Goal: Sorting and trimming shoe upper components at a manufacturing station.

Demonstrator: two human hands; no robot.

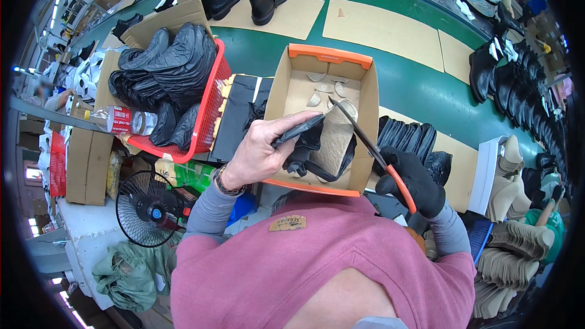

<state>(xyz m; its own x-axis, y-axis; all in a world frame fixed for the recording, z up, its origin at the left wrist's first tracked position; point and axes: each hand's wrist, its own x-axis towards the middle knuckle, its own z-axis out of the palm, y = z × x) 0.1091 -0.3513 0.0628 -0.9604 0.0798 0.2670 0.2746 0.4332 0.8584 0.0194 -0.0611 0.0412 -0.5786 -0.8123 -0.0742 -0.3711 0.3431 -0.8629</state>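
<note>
My left hand, bare, grips a black boot upper with a beige lining, held over an open cardboard box with an orange rim. My right hand, in a black glove, holds scissors with orange handles; the dark blades reach up to the edge of the beige lining. Pale trimmed scraps lie on the box floor.
A red basket full of black uppers stands on the left, a plastic bottle beside it. More black uppers lie right of the box. Finished black boots stand on the green conveyor. A small fan sits below left; stacked insoles at the right.
</note>
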